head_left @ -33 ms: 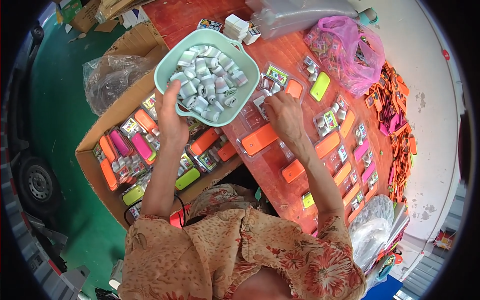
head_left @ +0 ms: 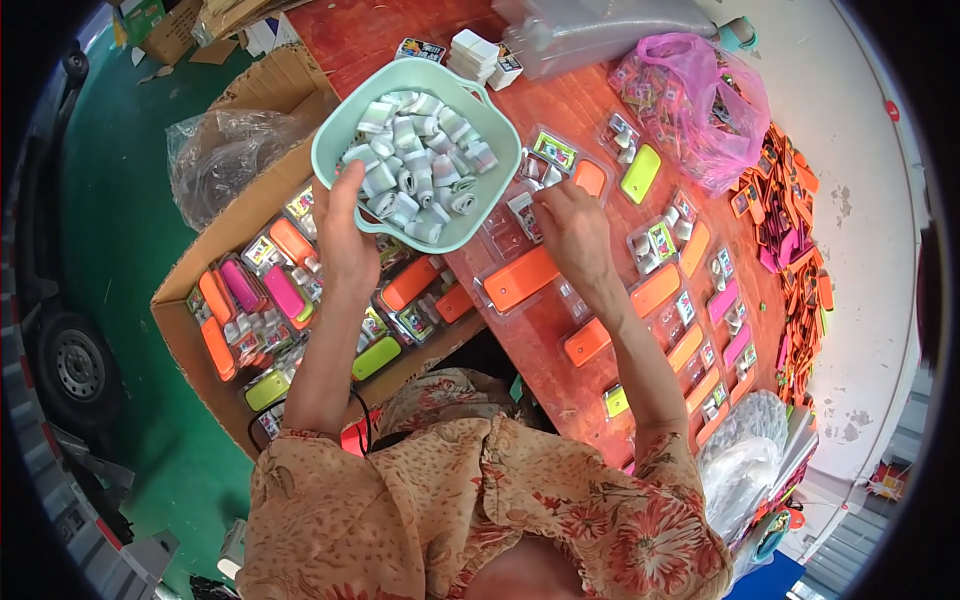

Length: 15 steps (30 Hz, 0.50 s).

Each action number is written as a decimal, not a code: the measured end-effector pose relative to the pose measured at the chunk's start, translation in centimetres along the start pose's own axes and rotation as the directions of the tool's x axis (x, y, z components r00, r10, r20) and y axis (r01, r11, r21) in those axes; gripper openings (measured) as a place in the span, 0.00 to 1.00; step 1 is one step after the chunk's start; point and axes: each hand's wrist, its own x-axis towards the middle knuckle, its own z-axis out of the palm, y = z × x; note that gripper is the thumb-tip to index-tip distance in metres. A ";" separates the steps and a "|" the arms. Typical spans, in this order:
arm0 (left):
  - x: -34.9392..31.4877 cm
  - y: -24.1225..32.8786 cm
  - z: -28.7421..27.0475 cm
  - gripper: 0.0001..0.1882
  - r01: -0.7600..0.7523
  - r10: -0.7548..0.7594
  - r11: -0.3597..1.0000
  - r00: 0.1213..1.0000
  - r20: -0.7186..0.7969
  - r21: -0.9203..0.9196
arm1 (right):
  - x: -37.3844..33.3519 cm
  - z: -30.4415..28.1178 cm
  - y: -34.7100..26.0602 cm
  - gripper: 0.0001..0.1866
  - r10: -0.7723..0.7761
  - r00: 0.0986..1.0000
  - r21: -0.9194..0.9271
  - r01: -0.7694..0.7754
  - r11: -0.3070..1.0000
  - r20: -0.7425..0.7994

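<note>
My left hand [head_left: 347,235] grips the near left side of a pale green basin [head_left: 481,213], its thumb over the rim. Small rolled strips, white and grey-green [head_left: 411,155], fill the basin. To its right, my right hand [head_left: 578,230] bends over a clear plastic blister tray [head_left: 497,236], fingertips pinched together beside a small picture card [head_left: 524,214]. Whatever lies between those fingertips is hidden. Just in front of this hand an orange plastic case [head_left: 521,279] rests in a clear tray. Beyond the fingers, another tray holds a bright printed card [head_left: 553,149] and white rolls.
A cardboard box [head_left: 190,330] of filled trays stands at the left. More trays with orange, pink and lime cases [head_left: 640,173] cover the red table [head_left: 350,38]. A pink bag [head_left: 690,110] and a heap of orange pieces [head_left: 795,300] lie at the right.
My right hand has shifted very slightly to the right, and more of the small picture card beside its fingertips shows. The left hand and basin are practically unmoved.
</note>
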 end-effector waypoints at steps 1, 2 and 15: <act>-0.1 -0.2 0.0 0.21 -0.021 0.021 1.000 1.000 0.005 0.007 | 0.4 -0.5 -0.5 0.05 -0.003 1.000 0.003 0.003 1.000 0.000; -0.1 -0.5 0.1 0.21 -0.040 0.040 0.999 0.999 0.011 0.013 | 1.1 -1.4 -1.6 0.07 0.009 1.000 0.113 -0.005 0.994 -0.029; -1.9 -1.6 2.1 0.21 -0.114 0.107 0.989 0.991 0.079 0.093 | 3.7 -3.4 -4.6 0.07 -0.022 0.995 0.093 0.012 0.996 0.102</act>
